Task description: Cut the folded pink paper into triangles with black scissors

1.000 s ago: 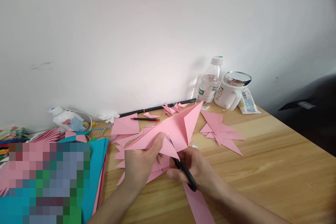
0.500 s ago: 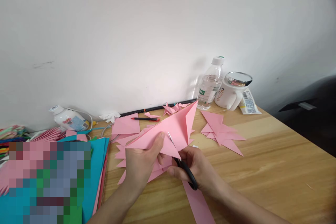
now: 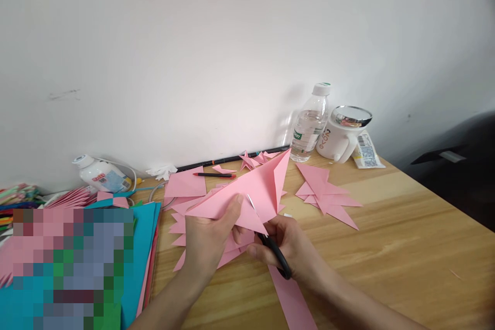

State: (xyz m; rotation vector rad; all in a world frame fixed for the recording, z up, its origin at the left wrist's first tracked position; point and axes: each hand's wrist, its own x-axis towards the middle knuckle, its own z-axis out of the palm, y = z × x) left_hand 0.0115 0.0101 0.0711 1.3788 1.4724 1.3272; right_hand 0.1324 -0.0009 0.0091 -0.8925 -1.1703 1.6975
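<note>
Left hand (image 3: pixel 211 237) held paper (image 3: pixel 263 183), right hand (image 3: pixel 290 245) gripped scissors (image 3: pixel 280 258); left thumb (image 3: pixel 233 210) lay near the blade (image 3: pixel 252 203), so slipping could cut it

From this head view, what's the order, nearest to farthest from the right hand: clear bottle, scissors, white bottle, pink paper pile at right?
Nearest to the right hand first:
1. Scissors, held in it.
2. Pink paper pile, beyond it, rightward.
3. Clear bottle, farther back.
4. White bottle, far left.
</note>
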